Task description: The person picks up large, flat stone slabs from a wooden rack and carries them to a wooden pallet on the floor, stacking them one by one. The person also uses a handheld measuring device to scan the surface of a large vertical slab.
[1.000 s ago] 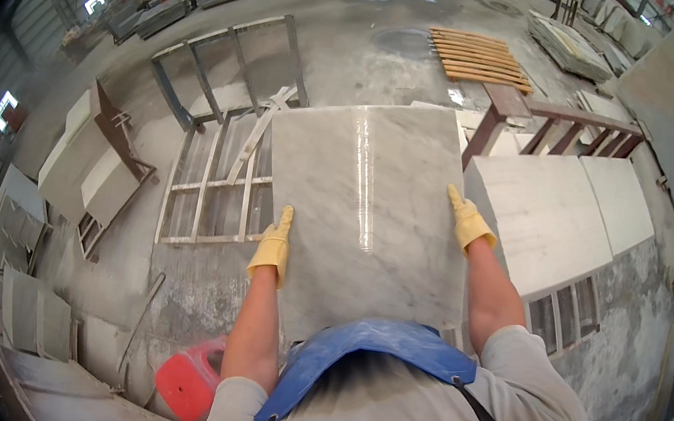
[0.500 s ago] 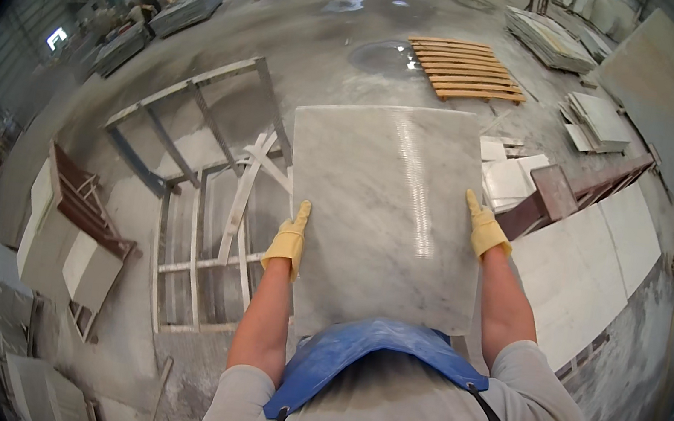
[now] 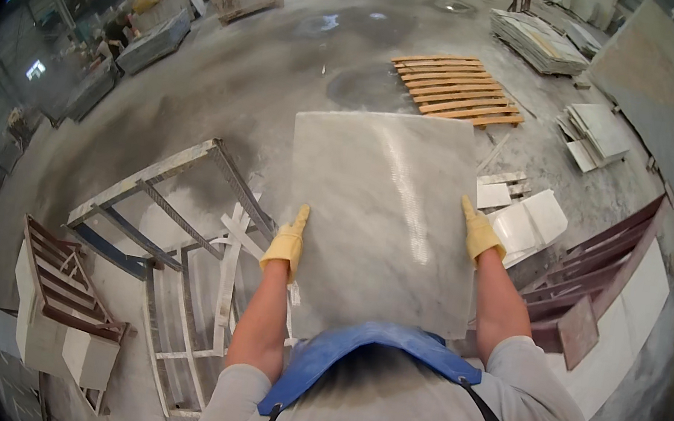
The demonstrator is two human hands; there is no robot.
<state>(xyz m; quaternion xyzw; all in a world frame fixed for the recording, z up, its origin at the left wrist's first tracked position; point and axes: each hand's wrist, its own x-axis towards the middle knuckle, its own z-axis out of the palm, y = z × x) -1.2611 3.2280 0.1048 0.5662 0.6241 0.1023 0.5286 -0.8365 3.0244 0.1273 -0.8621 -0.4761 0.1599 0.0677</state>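
A large grey marble slab (image 3: 371, 215) with a glossy streak of reflected light is held up in front of me, its near edge close to my blue apron (image 3: 375, 341). My left hand (image 3: 287, 242), in a yellow glove, grips the slab's left edge, with its index finger lying along the face. On the right edge, my right hand (image 3: 482, 233) grips in a matching yellow glove. The fingers beneath the slab are hidden on both sides.
Metal frame racks (image 3: 180, 223) stand at the left. A wooden pallet (image 3: 457, 88) lies ahead on the floor. To the right are white slab pieces (image 3: 529, 225) and a dark red rack (image 3: 604, 274). Stacked slabs (image 3: 541, 43) lie at the far right.
I have turned and moved forward with the slab. The left racks and right red rack have shifted lower in view. Both hands keep their hold on the slab.
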